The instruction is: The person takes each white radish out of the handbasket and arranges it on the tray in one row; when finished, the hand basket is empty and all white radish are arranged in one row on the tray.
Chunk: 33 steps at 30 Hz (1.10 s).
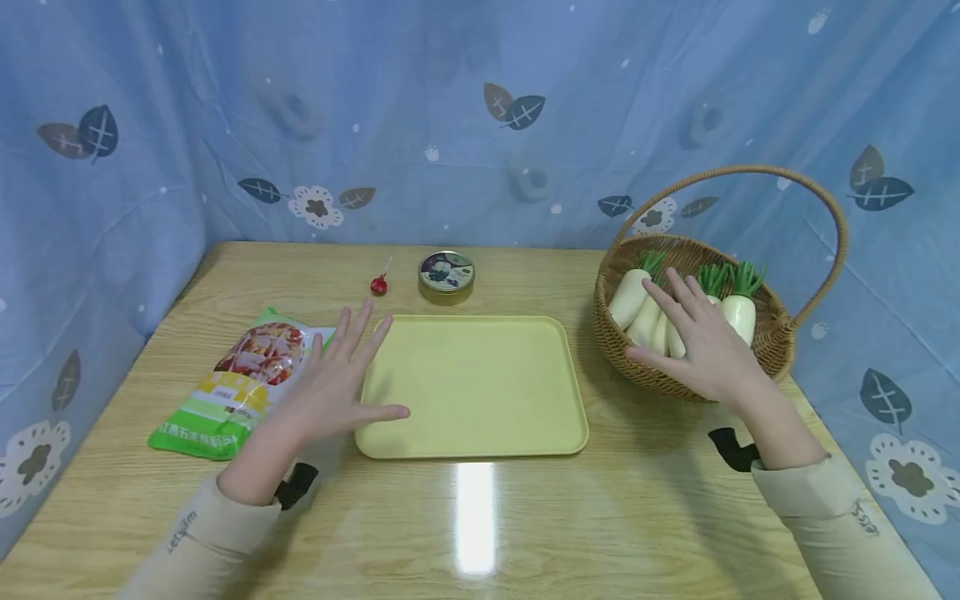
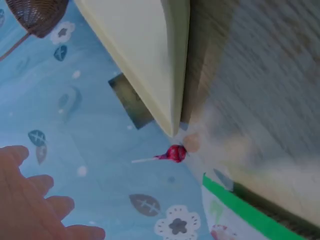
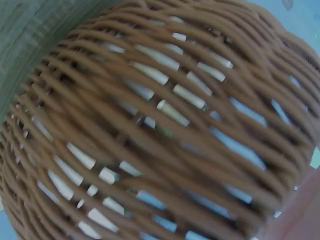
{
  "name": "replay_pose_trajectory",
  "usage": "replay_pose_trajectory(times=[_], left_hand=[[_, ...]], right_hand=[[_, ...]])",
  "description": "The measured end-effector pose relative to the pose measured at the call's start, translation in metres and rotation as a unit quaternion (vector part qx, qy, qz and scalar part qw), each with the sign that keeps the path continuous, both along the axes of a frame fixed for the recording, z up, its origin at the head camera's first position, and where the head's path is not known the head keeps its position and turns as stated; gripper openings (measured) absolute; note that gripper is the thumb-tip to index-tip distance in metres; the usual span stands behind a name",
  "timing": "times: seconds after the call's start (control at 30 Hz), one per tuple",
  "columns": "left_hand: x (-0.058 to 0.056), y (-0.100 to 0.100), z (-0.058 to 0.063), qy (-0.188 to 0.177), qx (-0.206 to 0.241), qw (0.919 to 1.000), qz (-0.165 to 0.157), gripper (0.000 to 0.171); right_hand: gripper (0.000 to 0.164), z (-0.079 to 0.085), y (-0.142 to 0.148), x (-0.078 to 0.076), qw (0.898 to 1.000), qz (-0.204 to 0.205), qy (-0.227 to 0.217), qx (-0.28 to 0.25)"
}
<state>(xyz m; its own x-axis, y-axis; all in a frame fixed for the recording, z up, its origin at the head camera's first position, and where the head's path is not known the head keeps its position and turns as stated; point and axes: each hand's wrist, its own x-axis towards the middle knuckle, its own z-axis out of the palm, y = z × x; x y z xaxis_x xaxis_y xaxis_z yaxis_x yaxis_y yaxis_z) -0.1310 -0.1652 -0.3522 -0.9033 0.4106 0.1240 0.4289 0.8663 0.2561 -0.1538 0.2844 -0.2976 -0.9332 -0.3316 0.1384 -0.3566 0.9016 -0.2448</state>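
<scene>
My left hand (image 1: 330, 387) is raised with fingers spread, between a green-and-white food bag (image 1: 240, 383) and a pale yellow tray (image 1: 472, 387); it holds nothing. In the left wrist view, its fingertips (image 2: 60, 205) show at the lower left. Over the front of a wicker basket (image 1: 693, 387), my right hand (image 1: 705, 346) is spread with nothing gripped; whether it touches the basket I cannot tell. White radishes (image 1: 628, 298) with green tops lie inside, partly hidden by that hand. The basket's woven side (image 3: 165, 115) fills the right wrist view.
Behind the tray stand a round tin (image 1: 446, 279) and a red lollipop (image 1: 378, 286). The basket's tall handle (image 1: 750, 169) arches above its rim at the right. A blue patterned curtain (image 1: 420, 108) borders the wooden table (image 1: 390, 525) at the back and sides.
</scene>
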Motion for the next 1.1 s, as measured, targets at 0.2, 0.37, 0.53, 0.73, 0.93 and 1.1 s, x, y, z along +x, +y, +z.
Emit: replay_pose_trajectory(times=[0.2,0.37,0.53,0.73,0.93,1.1], left_hand=[[0.003,-0.001,-0.007,-0.014,0.041,0.9991,0.002,0.114],[0.005,-0.002,-0.013,-0.018,0.062,0.9979,0.002,0.113],[0.009,-0.005,-0.016,-0.030,0.093,0.9952,0.002,0.111],[0.012,-0.004,-0.020,-0.042,0.113,0.9927,0.006,0.111],[0.014,-0.004,-0.025,-0.063,0.132,0.9891,0.013,0.111],[0.014,-0.007,-0.030,-0.087,0.162,0.9830,0.010,0.110]], right_hand=[[0.084,0.001,0.010,0.001,1.000,-0.018,-0.013,-0.008],[0.083,0.002,0.016,0.001,0.999,-0.021,-0.021,-0.019],[0.084,0.001,0.021,0.000,0.999,-0.033,-0.027,-0.020],[0.085,0.001,0.027,0.001,0.998,-0.047,-0.036,-0.022],[0.087,0.000,0.031,-0.002,0.997,-0.051,-0.046,-0.026],[0.087,-0.003,0.037,-0.003,0.997,-0.058,-0.049,-0.028]])
